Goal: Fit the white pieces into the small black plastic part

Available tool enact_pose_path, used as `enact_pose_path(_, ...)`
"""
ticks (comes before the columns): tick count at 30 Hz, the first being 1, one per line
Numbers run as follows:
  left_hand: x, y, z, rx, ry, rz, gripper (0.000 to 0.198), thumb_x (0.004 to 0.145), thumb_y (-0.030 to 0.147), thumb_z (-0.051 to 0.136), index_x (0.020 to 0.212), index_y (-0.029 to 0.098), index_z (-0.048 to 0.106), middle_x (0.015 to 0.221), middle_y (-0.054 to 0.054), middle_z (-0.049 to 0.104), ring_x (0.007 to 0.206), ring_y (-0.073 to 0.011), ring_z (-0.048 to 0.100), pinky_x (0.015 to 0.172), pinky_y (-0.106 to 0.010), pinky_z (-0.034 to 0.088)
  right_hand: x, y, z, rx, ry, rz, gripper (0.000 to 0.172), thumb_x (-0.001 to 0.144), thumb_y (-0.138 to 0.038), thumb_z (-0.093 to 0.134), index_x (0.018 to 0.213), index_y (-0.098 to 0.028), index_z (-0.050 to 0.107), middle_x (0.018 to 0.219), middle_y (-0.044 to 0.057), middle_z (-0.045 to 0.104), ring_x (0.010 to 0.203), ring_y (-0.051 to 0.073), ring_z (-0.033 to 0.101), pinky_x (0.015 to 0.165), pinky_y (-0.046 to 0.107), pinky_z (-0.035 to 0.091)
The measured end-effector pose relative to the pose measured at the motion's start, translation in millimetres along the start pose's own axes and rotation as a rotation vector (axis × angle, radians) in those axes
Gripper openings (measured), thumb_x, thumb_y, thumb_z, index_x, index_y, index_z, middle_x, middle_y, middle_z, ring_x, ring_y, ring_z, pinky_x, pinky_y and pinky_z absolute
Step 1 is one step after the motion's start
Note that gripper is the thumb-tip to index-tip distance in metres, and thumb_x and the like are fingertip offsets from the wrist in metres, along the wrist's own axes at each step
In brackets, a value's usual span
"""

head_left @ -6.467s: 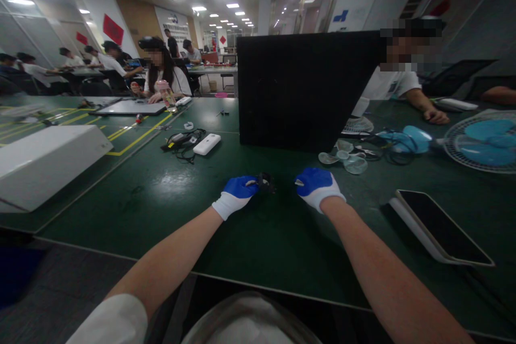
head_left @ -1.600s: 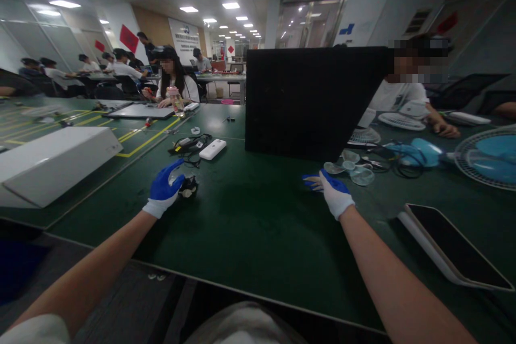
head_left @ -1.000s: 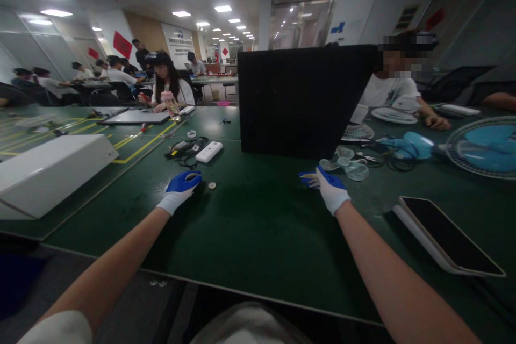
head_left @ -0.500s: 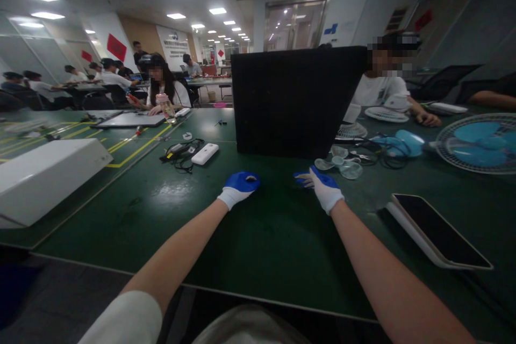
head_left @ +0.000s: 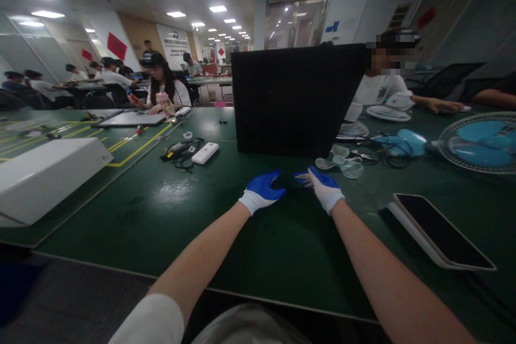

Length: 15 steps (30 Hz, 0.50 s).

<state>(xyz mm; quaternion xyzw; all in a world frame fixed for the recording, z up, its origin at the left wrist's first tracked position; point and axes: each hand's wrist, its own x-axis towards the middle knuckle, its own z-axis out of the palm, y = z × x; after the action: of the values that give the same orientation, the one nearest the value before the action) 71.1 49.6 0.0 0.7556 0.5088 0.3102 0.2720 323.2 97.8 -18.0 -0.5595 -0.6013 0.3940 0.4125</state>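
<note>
My left hand [head_left: 264, 192], in a blue and white work glove, is over the green table [head_left: 193, 231] with its thumb and fingers apart and nothing visible between them. A short way to its right, my right hand [head_left: 321, 188] wears the same kind of glove, its fingers stretched towards the left one. The two hands do not touch. Just beyond them stands a large upright black box or panel [head_left: 298, 102]. Close to my right hand lies a clear fan blade [head_left: 341, 160].
On the right are a phone-like device with a dark screen [head_left: 439, 231], a blue fan [head_left: 481, 142] and cables [head_left: 389, 156]. Left stand a white box [head_left: 52, 177], a white handheld device [head_left: 205, 153] and a black cable bundle [head_left: 183, 151]. People sit across the table.
My left hand has moved right, towards my right hand, and its fingers have spread. My right hand stays about where it was. The co-worker at right has stretched an arm further right.
</note>
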Motion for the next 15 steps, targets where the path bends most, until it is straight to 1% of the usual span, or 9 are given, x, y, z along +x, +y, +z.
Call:
enact_pose_path(4, -5, -1, -1.1, -0.063, 0.001, 0.007, 0.083, 0.082, 0.048, 0.074, 0.155, 0.029, 0.041, 0.143, -0.014, 0.061, 0.132, -0.0342, 0.059, 0.112, -0.053, 0.046, -1, 0, -1, -0.004, -0.014, -0.014, 0.067, 0.093, -0.075, 0.04, 0.094, -0.024, 0.083, 0.1, 0.008, 0.08, 0.087, 0.024, 0.074, 0.085, 0.035, 0.057)
enact_pose_path(6, -6, -6, -0.1, -0.143, 0.016, 0.017, 0.081, 0.083, 0.043, 0.074, 0.155, 0.03, 0.04, 0.143, -0.012, 0.061, 0.131, -0.0316, 0.059, 0.112, -0.052, 0.047, -2, 0, -1, -0.007, -0.006, -0.014, 0.067, 0.091, -0.077, 0.04, 0.095, -0.025, 0.083, 0.1, 0.008, 0.08, 0.088, 0.024, 0.073, 0.086, 0.035, 0.057)
enact_pose_path(8, -4, -13, 1.2, -0.261, 0.058, -0.014, 0.075, 0.085, 0.035, 0.071, 0.154, 0.031, 0.041, 0.142, -0.011, 0.063, 0.128, -0.028, 0.062, 0.111, -0.05, 0.049, -3, -1, 0, -0.008, 0.009, -0.014, 0.068, 0.091, -0.077, 0.04, 0.094, -0.025, 0.083, 0.1, 0.008, 0.08, 0.089, 0.025, 0.073, 0.086, 0.036, 0.057)
enact_pose_path(11, 4, -24, 1.1, -0.446, 0.172, -0.099, 0.065, 0.089, 0.026, 0.067, 0.15, 0.027, 0.046, 0.139, -0.013, 0.064, 0.126, -0.0242, 0.063, 0.111, -0.047, 0.049, -6, -4, 2, 0.002, 0.016, -0.012, 0.065, 0.094, -0.073, 0.039, 0.094, -0.024, 0.082, 0.1, 0.009, 0.08, 0.092, 0.025, 0.074, 0.088, 0.038, 0.057)
enact_pose_path(13, 9, -31, -2.0, -0.544, 0.283, -0.146, 0.059, 0.091, 0.028, 0.065, 0.148, 0.023, 0.048, 0.142, -0.015, 0.062, 0.129, -0.0235, 0.061, 0.113, -0.046, 0.047, -9, -10, 2, -0.011, 0.025, -0.025, 0.062, 0.096, -0.069, 0.04, 0.095, -0.024, 0.082, 0.099, 0.009, 0.08, 0.094, 0.026, 0.074, 0.09, 0.04, 0.057)
enact_pose_path(15, 13, -35, -8.1, -0.632, 0.409, -0.21, 0.055, 0.095, 0.035, 0.061, 0.147, 0.022, 0.048, 0.146, -0.016, 0.058, 0.134, -0.0241, 0.057, 0.115, -0.047, 0.045, -14, -18, 3, -0.085, 0.027, -0.077, 0.049, 0.094, -0.064, 0.051, 0.095, -0.025, 0.081, 0.101, 0.008, 0.08, 0.1, 0.028, 0.073, 0.094, 0.041, 0.055)
